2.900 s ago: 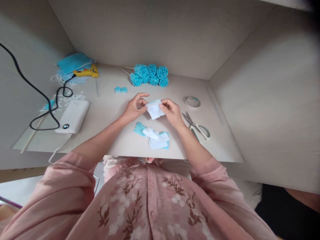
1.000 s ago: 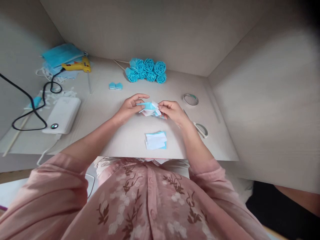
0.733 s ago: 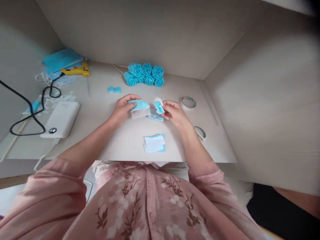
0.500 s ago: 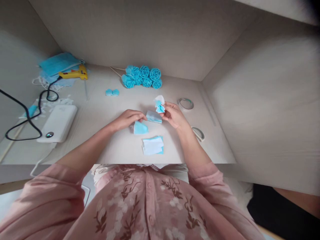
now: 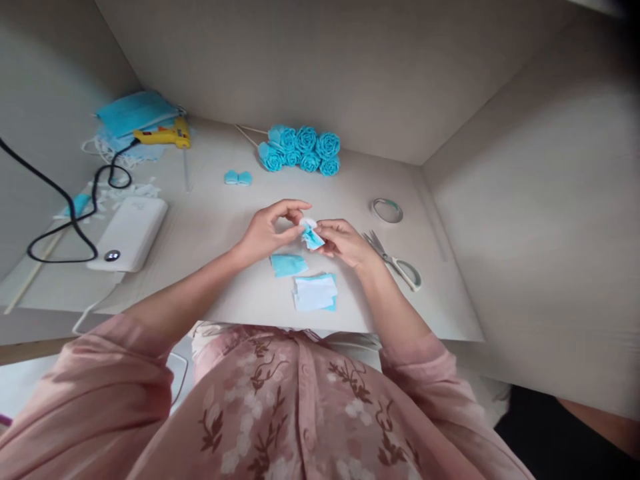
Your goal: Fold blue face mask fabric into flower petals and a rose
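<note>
My right hand (image 5: 345,240) pinches a gathered blue-and-white piece of mask fabric (image 5: 312,236). At the left edge of that piece, the thumb and a bent finger of my left hand (image 5: 273,230) close on it, while the index finger stretches out above. Just below my hands lies a blue fabric piece (image 5: 289,265) on the table. Nearer to me is a small pile of cut white and blue fabric pieces (image 5: 315,293). Whatever lies directly beneath the held piece is hidden by my hands.
Scissors (image 5: 395,260) lie right of my right hand, with a roll of tape (image 5: 387,210) behind. Blue fabric roses (image 5: 305,150) and a blue bow-like piece (image 5: 238,178) lie farther back. At left are a yellow glue gun (image 5: 165,135), masks (image 5: 137,113) and a white power bank (image 5: 129,233).
My left hand has lifted from the table pieces and come to the gathered fabric. My right hand has lowered it toward me. The small stack between my hands no longer shows.
</note>
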`<move>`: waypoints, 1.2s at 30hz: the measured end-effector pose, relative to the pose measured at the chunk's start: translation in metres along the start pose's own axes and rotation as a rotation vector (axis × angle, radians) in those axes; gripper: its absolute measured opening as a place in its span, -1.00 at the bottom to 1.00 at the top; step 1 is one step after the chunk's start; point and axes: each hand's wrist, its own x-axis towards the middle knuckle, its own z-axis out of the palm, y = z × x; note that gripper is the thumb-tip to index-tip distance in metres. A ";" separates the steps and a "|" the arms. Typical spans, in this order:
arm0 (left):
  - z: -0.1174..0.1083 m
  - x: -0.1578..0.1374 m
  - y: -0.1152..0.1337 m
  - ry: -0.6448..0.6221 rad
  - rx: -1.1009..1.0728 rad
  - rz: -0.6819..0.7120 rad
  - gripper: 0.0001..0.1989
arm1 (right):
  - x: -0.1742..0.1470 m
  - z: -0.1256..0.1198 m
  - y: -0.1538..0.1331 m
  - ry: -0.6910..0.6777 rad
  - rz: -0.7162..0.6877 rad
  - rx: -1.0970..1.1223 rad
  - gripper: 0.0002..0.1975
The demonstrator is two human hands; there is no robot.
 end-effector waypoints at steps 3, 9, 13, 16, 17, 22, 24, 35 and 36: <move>0.003 0.001 -0.001 0.111 -0.079 -0.064 -0.68 | 0.000 0.000 -0.005 0.114 -0.024 0.004 -0.50; 0.005 0.003 -0.003 0.276 -0.109 -0.095 -0.66 | 0.000 0.006 -0.018 0.190 -0.134 -0.182 -0.37; 0.005 0.003 -0.002 0.247 -0.139 -0.111 -0.63 | 0.008 0.013 -0.017 0.253 -0.176 -0.297 -0.53; 0.003 0.004 -0.004 0.233 -0.201 -0.132 -0.61 | 0.013 0.014 -0.011 0.375 -0.220 -0.310 -0.57; 0.002 0.005 -0.005 0.233 -0.236 -0.149 -0.61 | 0.014 0.014 -0.008 0.401 -0.233 -0.314 -0.57; -0.004 0.008 -0.014 0.235 -0.405 -0.289 -0.61 | 0.011 0.012 0.006 0.395 -0.250 -0.292 -0.54; -0.005 0.008 -0.014 0.243 -0.385 -0.316 -0.65 | 0.008 0.012 0.008 0.383 -0.258 -0.307 -0.54; -0.004 0.005 -0.004 0.013 0.093 -0.267 -0.72 | 0.002 0.015 0.006 0.435 -0.329 -0.380 -0.57; -0.004 0.005 -0.005 0.036 0.069 -0.289 -0.71 | 0.003 0.014 0.006 0.433 -0.320 -0.329 -0.53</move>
